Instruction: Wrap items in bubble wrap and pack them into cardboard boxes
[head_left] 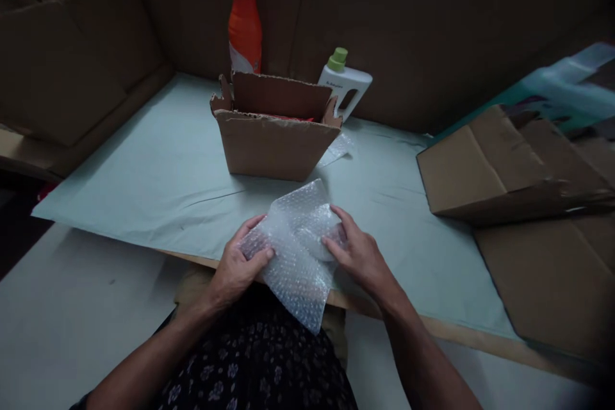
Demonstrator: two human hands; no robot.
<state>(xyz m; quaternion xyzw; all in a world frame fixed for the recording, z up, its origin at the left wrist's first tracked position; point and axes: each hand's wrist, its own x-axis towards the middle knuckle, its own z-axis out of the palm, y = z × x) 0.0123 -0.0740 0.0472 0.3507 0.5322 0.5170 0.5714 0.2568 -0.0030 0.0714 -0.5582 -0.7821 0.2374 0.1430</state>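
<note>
Clear bubble wrap (298,250) is held between my two hands at the table's front edge. It is partly folded, with one corner pointing away from me and another hanging down over the edge. On its left side, my left hand (239,264) is closed, thumb on top and fingers beneath. My right hand (355,246) pinches the right side between thumb and fingers. Whether anything lies inside the folds I cannot tell. Just beyond stands an open cardboard box (278,144), with something red showing inside.
Behind the box stand an orange bottle (245,19) and a white jug with a green cap (343,80). Another bubble wrap piece (337,148) lies beside the box. Cardboard boxes flank the pale green table covering (158,160), left (72,57) and right (461,173). A teal bottle (552,93) is far right.
</note>
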